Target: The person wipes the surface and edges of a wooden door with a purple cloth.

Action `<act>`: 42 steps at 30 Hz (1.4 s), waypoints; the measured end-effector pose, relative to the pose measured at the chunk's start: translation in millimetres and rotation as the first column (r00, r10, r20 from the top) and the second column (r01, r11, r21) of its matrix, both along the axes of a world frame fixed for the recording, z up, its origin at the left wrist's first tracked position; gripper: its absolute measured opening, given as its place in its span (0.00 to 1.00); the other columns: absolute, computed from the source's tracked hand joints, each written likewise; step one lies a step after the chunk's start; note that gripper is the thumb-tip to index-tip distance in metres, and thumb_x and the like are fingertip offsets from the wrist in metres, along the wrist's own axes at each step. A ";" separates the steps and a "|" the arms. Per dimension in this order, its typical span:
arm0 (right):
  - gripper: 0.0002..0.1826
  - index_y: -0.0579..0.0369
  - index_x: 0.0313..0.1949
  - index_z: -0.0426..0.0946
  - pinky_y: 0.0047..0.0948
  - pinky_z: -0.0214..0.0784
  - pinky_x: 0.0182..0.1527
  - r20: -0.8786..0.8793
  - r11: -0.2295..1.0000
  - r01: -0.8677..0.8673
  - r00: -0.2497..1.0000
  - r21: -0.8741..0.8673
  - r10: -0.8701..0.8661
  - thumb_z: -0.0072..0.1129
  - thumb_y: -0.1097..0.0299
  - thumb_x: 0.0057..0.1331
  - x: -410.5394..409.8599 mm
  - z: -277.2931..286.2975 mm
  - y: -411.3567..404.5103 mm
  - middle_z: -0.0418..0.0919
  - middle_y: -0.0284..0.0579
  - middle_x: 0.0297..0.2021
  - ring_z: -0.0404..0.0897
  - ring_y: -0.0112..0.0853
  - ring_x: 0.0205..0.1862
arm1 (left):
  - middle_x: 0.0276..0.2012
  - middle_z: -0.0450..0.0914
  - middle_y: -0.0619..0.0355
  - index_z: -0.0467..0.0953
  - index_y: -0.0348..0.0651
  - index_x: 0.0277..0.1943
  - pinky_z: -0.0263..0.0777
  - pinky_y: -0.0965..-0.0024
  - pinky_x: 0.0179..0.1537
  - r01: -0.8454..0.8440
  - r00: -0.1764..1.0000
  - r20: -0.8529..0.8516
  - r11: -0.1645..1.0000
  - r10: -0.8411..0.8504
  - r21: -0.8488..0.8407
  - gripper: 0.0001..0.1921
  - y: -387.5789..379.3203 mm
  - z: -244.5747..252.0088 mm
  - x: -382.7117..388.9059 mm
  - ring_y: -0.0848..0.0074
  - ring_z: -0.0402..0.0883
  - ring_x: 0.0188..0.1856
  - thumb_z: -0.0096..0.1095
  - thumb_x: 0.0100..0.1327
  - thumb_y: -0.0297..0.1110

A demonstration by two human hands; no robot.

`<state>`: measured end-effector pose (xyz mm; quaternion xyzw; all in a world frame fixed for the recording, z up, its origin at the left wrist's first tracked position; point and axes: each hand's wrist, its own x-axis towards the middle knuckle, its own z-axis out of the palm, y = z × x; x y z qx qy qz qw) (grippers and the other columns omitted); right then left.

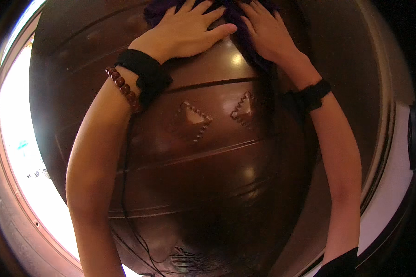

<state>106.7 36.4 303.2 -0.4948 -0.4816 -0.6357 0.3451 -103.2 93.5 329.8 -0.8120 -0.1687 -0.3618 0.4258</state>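
My left hand [180, 33] lies spread at the top of the picture, its fingers over a dark purple cloth [154, 13] and its thumb pointing right. Beside it, my right hand [268, 33] rests on the same cloth, which hangs down under the palm. Both hands press the cloth against a glossy brown panelled door [208, 155], with raised diamond shapes below them. The fingertips partly leave the top edge. Black bands circle both wrists, and a brown bead bracelet [124, 89] sits on the left one.
Bright daylight shows through an opening [15, 114] at the left, bordered by a pinkish frame [17, 194]. A pale wall [390, 194] stands at the right beyond the door's frame. Thin black cords [124, 173] hang below my left wrist.
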 end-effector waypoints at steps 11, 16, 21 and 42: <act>0.24 0.68 0.62 0.68 0.54 0.51 0.72 -0.058 0.998 0.028 0.998 0.048 -0.025 0.40 0.63 0.75 8.6 -11.4 -6.3 0.68 0.63 0.65 0.61 0.51 0.72 | 0.75 0.53 0.37 0.56 0.34 0.74 0.40 0.45 0.76 0.037 0.997 -0.061 0.995 -0.042 -0.090 0.41 -21.7 4.7 21.3 0.45 0.43 0.78 0.35 0.73 0.63; 0.26 0.60 0.65 0.67 0.53 0.55 0.69 0.109 0.996 -0.026 0.994 0.083 0.017 0.45 0.63 0.71 14.6 -29.9 9.3 0.67 0.62 0.65 0.63 0.55 0.69 | 0.74 0.55 0.38 0.60 0.38 0.73 0.44 0.44 0.74 0.062 0.997 -0.054 0.998 -0.061 0.017 0.39 -3.7 -11.8 11.2 0.47 0.46 0.78 0.37 0.73 0.63; 0.26 0.68 0.61 0.68 0.50 0.58 0.68 0.089 0.979 -0.205 0.975 0.019 0.203 0.52 0.67 0.64 -14.2 -67.4 6.3 0.70 0.67 0.60 0.65 0.58 0.66 | 0.71 0.64 0.41 0.70 0.40 0.67 0.57 0.46 0.70 0.174 0.984 -0.044 0.974 -0.170 0.142 0.37 13.2 -28.5 4.3 0.49 0.58 0.74 0.44 0.71 0.64; 0.27 0.64 0.56 0.72 0.47 0.64 0.63 0.189 0.874 -0.470 0.854 -0.121 0.485 0.61 0.71 0.57 -132.8 -48.1 8.9 0.73 0.60 0.54 0.70 0.56 0.59 | 0.53 0.79 0.37 0.73 0.31 0.58 0.69 0.53 0.59 0.361 0.932 0.038 0.933 -0.361 0.015 0.28 15.3 -49.8 -138.3 0.45 0.76 0.55 0.58 0.69 0.51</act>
